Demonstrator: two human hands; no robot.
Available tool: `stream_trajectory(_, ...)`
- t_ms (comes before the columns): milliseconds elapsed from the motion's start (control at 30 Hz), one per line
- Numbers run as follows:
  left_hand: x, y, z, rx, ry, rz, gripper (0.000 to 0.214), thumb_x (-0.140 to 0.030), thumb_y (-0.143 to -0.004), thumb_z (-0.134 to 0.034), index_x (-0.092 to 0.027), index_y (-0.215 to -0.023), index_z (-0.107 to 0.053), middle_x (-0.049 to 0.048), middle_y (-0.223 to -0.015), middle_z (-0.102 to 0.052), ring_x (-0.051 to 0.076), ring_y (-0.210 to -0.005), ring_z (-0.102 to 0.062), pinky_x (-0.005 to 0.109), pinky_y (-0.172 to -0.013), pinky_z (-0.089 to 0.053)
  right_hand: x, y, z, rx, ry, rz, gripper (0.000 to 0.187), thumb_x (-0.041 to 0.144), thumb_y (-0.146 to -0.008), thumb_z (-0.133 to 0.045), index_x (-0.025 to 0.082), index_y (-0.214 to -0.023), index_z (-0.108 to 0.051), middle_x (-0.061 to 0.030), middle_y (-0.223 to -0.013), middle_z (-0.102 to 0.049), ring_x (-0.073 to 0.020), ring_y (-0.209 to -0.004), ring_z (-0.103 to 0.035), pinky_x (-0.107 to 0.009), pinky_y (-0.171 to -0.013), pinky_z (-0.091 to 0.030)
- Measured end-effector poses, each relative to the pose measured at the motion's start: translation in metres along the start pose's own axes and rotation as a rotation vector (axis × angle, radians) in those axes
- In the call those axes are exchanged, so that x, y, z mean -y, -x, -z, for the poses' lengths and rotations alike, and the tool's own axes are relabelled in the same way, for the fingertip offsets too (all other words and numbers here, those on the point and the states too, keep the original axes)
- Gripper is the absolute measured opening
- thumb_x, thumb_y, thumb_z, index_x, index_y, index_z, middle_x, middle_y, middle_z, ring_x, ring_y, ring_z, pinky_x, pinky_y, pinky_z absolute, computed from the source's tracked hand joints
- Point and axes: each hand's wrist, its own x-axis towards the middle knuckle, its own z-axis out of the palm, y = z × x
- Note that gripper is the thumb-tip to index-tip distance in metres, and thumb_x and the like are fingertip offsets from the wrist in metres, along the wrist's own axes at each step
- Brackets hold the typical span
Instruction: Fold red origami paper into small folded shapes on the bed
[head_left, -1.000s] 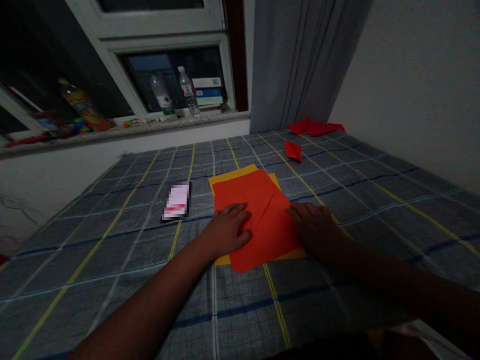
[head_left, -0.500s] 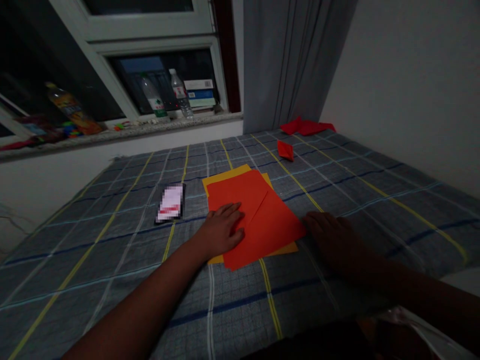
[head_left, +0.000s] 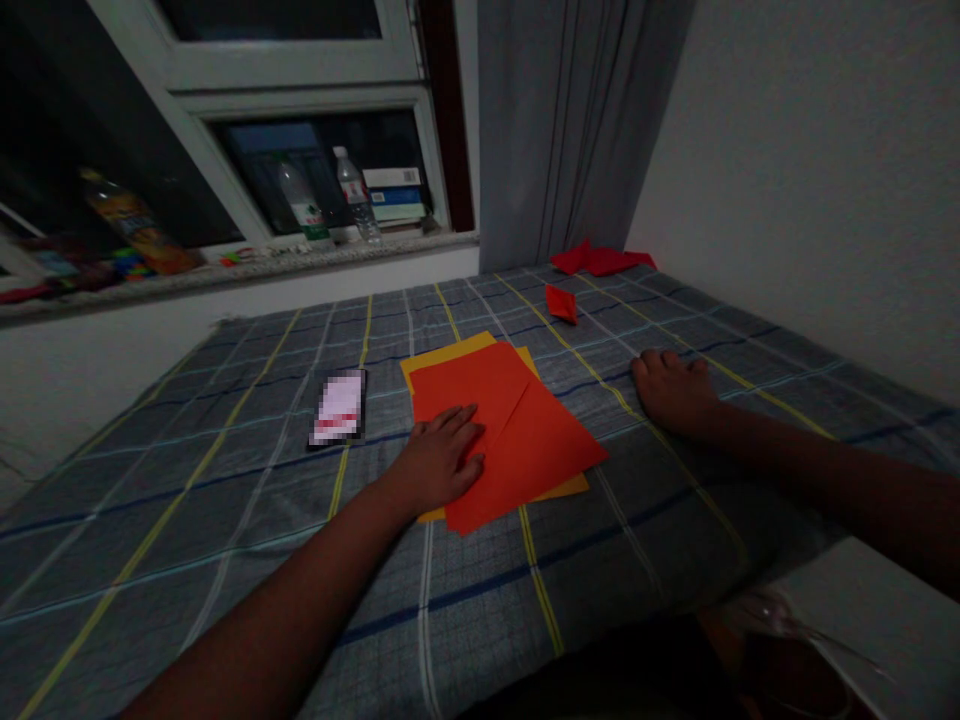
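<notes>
My left hand [head_left: 442,458] lies flat on the left part of an orange sheet of paper [head_left: 517,450], fingers spread and palm down. The sheet has a diagonal line across it, a crease or folded edge. Beneath it, yellow paper [head_left: 450,352] sticks out at the back and along the front edge. To the right of the paper, apart from it, my right hand [head_left: 675,392] rests on the checked bed cover [head_left: 495,610]. Its fingers are slightly bent and apart, holding nothing that I can see.
A phone [head_left: 337,408] with a lit, blurred screen lies left of the paper. Farther back are a small folded red paper piece [head_left: 561,304] and larger red pieces [head_left: 604,260] by the curtain [head_left: 555,130]. Bottles [head_left: 356,195] and books [head_left: 395,195] stand on the windowsill [head_left: 300,262].
My right hand has moved from the right corner of the orange paper outward and farther back over the bed cover. My left hand stays on the paper. The view has shifted slightly.
</notes>
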Motion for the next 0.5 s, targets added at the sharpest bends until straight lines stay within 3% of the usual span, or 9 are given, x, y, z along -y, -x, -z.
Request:
stream_trajectory(133, 0.001, -0.002, 0.004, 0.004, 0.033, 0.007, 0.046, -0.041, -0.096, -0.046, -0.019, -0.135, -0.053, 0.0156, -0.157, -0.038, 0.035, -0.143, -0.037, 0.058, -0.105, -0.04, -0.001, -0.034, 0.007, -0.061, 0.014, -0.036, 0.039, 0.009, -0.097, -0.026, 0.005, -0.117, -0.059, -0.0264, -0.119, -0.057, -0.0389, -0.113, -0.051, -0.063, -0.088, -0.04)
stream_trajectory(267, 0.007, 0.001, 0.014, 0.016, 0.154, -0.001, 0.06, -0.042, -0.091, -0.055, -0.014, -0.143, -0.046, 0.0171, -0.156, -0.039, 0.032, -0.142, -0.04, 0.049, -0.115, -0.035, 0.04, -0.05, 0.04, -0.193, -0.13, -0.081, 0.037, 0.008, -0.093, -0.032, 0.004, -0.121, -0.057, -0.0262, -0.119, -0.058, -0.0391, -0.114, -0.051, -0.06, -0.09, -0.041)
stream_trajectory(300, 0.008, 0.004, 0.017, 0.025, 0.188, 0.006, 0.065, -0.041, -0.089, -0.057, -0.013, -0.146, -0.042, 0.0175, -0.155, -0.04, 0.031, -0.141, -0.041, 0.047, -0.116, -0.035, 0.057, -0.05, 0.05, -0.224, -0.198, -0.03, 0.037, 0.008, -0.092, -0.035, 0.005, -0.122, -0.057, -0.0249, -0.119, -0.058, -0.0374, -0.113, -0.051, -0.056, -0.091, -0.042)
stream_trajectory(400, 0.008, 0.01, 0.025, 0.067, 0.24, 0.021, 0.072, -0.037, -0.086, -0.06, -0.01, -0.148, -0.036, 0.0181, -0.153, -0.043, 0.029, -0.138, -0.045, 0.042, -0.116, -0.037, 0.111, -0.038, 0.072, -0.266, -0.462, 0.31, 0.04, 0.007, -0.088, -0.042, 0.009, -0.126, -0.055, -0.0182, -0.123, -0.059, -0.0292, -0.117, -0.051, -0.044, -0.099, -0.042)
stream_trajectory(500, 0.002, 0.014, 0.032, 0.097, 0.223, -0.008, 0.062, -0.031, -0.087, -0.057, -0.011, -0.143, -0.042, 0.0175, -0.145, -0.051, 0.028, -0.131, -0.052, 0.041, -0.112, -0.042, 0.152, -0.022, 0.072, -0.192, -0.65, 0.649, 0.036, 0.006, -0.088, -0.041, 0.013, -0.118, -0.06, -0.0136, -0.12, -0.061, -0.0245, -0.116, -0.053, -0.04, -0.101, -0.044)
